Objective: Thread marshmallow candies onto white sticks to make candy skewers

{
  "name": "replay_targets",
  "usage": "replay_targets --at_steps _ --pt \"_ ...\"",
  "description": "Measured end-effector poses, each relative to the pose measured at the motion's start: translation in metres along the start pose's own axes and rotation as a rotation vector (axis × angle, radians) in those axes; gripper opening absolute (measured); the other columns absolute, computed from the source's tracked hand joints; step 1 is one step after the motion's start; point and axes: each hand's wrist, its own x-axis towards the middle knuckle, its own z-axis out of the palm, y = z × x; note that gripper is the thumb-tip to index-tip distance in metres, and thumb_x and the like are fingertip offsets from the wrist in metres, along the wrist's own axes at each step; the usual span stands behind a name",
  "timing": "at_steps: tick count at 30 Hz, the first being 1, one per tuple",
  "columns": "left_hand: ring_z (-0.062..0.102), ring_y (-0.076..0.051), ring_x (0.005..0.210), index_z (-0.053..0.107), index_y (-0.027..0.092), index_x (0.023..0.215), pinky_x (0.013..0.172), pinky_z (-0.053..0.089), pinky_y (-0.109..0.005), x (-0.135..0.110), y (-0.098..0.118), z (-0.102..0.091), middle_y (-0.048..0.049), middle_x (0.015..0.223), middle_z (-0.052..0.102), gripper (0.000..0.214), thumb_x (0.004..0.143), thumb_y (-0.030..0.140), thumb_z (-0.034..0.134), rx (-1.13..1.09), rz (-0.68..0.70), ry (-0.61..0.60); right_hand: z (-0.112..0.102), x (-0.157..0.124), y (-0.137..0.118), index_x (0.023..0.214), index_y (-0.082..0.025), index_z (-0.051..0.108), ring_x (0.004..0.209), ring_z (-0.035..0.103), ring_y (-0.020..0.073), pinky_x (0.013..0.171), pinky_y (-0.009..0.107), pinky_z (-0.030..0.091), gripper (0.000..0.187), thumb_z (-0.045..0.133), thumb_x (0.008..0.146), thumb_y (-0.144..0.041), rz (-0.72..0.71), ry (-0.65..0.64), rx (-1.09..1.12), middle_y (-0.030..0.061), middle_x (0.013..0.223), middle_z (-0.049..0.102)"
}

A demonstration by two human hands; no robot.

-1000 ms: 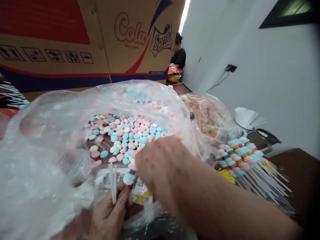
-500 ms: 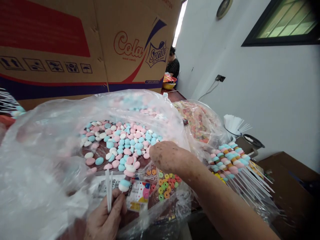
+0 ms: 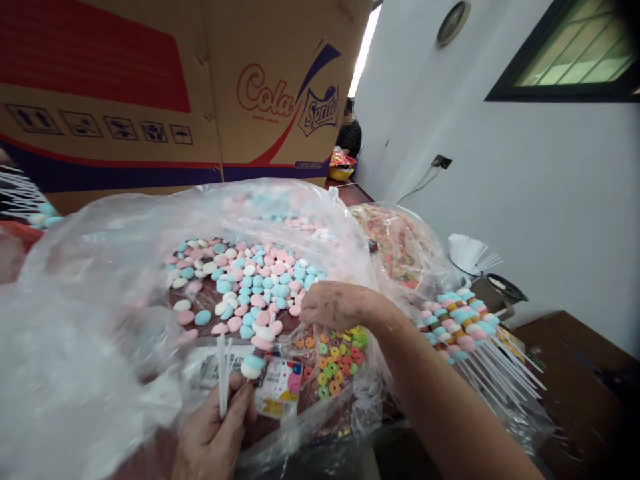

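My left hand [image 3: 213, 427] is closed around several thin white sticks [image 3: 223, 373]. By its fingertips is a short stack of pink, white and blue candies, with a blue-and-white candy [image 3: 253, 366] lowest. My right hand [image 3: 333, 305] reaches over the right edge of the loose marshmallow-like candies [image 3: 260, 280], just above the colourful ring candies [image 3: 335, 367]. Its fingers point down and their tips are hidden, so whether they hold anything does not show. A printed label [image 3: 280, 387] lies under the clear plastic between the hands.
A large plastic bag [image 3: 90, 280] spreads round the candies, before a tall cardboard box [image 3: 260, 40]. To the right are a bag of gummies [image 3: 395, 240], finished candy skewers [image 3: 463, 320] and a cup of white sticks [image 3: 467, 252]. Another person [image 3: 350, 133] sits far back.
My right hand has shifted slightly, with its wrist bent more and its fingers lower towards the ring candies. My left hand keeps its hold on the sticks. The view has tilted slightly.
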Motion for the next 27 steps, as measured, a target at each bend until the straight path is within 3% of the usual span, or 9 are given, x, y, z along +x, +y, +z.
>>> replay_targets --at_steps 6,15,20,24,27 --pt "0.03 -0.007 0.04 0.058 0.018 0.059 0.035 0.023 -0.016 -0.003 0.002 0.009 0.0087 0.045 0.038 0.042 0.08 0.054 0.067 -0.136 -0.015 0.051 0.009 -0.017 0.011 0.069 -0.017 0.054 0.06 0.043 0.0108 0.059 0.025 0.028 0.025 0.045 0.092 -0.016 0.215 0.209 -0.111 -0.001 0.065 0.052" --pt "0.032 -0.005 0.041 0.062 0.017 0.075 0.036 0.02 -0.015 0.001 -0.009 0.006 0.0061 0.054 0.05 0.038 0.084 0.053 0.065 -0.264 -0.031 0.019 0.061 -0.026 0.031 0.076 -0.017 0.059 0.071 0.051 0.015 0.064 0.026 0.029 0.023 0.045 0.094 -0.016 0.349 0.115 -0.204 0.0035 0.077 0.061" --pt "0.031 -0.005 0.04 0.06 0.017 0.07 0.037 0.018 -0.015 0.001 -0.008 0.008 0.0066 0.053 0.049 0.039 0.083 0.054 0.067 -0.271 -0.028 0.024 0.067 -0.022 0.026 0.08 -0.018 0.062 0.076 0.056 0.0159 0.069 0.026 0.035 0.024 0.045 0.096 -0.018 0.193 0.252 -0.142 0.0029 0.08 0.064" --pt "0.029 -0.005 0.037 0.06 0.018 0.065 0.035 0.018 -0.017 -0.001 -0.001 0.009 0.0069 0.048 0.046 0.038 0.082 0.051 0.066 -0.225 0.004 0.057 0.068 -0.017 0.017 0.094 -0.018 0.066 0.089 0.06 0.0169 0.076 0.026 0.039 0.022 0.045 0.097 -0.016 0.022 0.388 -0.122 0.0052 0.095 0.067" --pt "0.027 -0.006 0.036 0.058 0.019 0.061 0.035 0.017 -0.018 -0.003 0.004 0.011 0.0083 0.044 0.042 0.036 0.082 0.048 0.066 -0.169 0.024 0.079 0.067 -0.012 0.014 0.099 -0.018 0.067 0.092 0.061 0.0179 0.075 0.026 0.041 0.024 0.044 0.098 -0.015 0.068 0.418 -0.183 0.0069 0.1 0.067"
